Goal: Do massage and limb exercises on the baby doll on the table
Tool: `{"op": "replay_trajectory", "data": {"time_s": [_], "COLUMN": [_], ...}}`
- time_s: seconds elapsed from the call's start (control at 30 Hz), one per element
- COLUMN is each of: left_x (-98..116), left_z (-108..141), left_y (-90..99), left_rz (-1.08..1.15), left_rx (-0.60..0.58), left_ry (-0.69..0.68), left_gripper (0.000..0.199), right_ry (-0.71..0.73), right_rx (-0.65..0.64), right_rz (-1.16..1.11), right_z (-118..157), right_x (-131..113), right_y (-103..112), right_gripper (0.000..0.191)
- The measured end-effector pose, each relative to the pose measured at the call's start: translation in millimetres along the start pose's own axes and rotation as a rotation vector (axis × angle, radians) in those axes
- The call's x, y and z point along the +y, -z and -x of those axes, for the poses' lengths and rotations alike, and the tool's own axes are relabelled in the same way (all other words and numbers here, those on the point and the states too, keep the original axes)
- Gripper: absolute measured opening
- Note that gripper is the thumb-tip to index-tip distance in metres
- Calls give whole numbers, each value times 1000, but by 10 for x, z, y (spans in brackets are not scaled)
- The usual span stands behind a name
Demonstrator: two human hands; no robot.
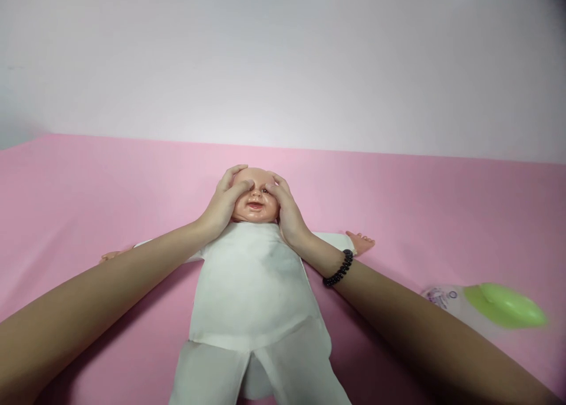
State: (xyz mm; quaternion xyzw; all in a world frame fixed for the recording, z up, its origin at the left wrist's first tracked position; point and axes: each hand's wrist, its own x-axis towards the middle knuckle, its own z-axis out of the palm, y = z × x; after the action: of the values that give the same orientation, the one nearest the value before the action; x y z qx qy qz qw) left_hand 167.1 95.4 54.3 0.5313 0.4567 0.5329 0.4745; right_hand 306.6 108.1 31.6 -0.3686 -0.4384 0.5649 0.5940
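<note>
A baby doll [256,287] in white cloth clothing lies on its back, its head toward the far side and its arms spread. My left hand [225,201] cups the side of the doll's head at the left, the thumb resting near one eye. At the right side of the head, my right hand [289,210] is curved round it, with the thumb beside the other eye. The doll's head [256,207] is held between both palms. Part of the fingers is hidden behind the head.
A pink surface [154,175] lies under the doll. To the right, partly behind my right forearm, a clear bottle with a green cap [508,305] lies on its side. A pale wall [283,63] stands behind. A black coiled band [339,269] circles my right wrist.
</note>
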Motion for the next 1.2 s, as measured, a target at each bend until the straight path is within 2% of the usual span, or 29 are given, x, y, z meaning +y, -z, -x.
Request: {"op": "replay_trajectory", "data": {"time_s": [0.23,0.53,1.0,1.2], "left_x": [-27,15,-22,7], "left_z": [7,-3,15,-5], "left_y": [20,-17,20,-10], "left_rz": [11,15,-11,-37], "left_rx": [-24,42,-23,32], "left_ry": [-18,21,-9,12], "left_gripper": [57,47,58,51], "right_ry": [4,-1,5,0], "right_rx": [-32,-6,-42,-19], "right_rz": [12,12,-4,-11], "right_z": [10,-18,-10,-38], "right_x": [22,16,40,50], "right_y": [25,12,39,35], "right_gripper": [57,48,57,50]}}
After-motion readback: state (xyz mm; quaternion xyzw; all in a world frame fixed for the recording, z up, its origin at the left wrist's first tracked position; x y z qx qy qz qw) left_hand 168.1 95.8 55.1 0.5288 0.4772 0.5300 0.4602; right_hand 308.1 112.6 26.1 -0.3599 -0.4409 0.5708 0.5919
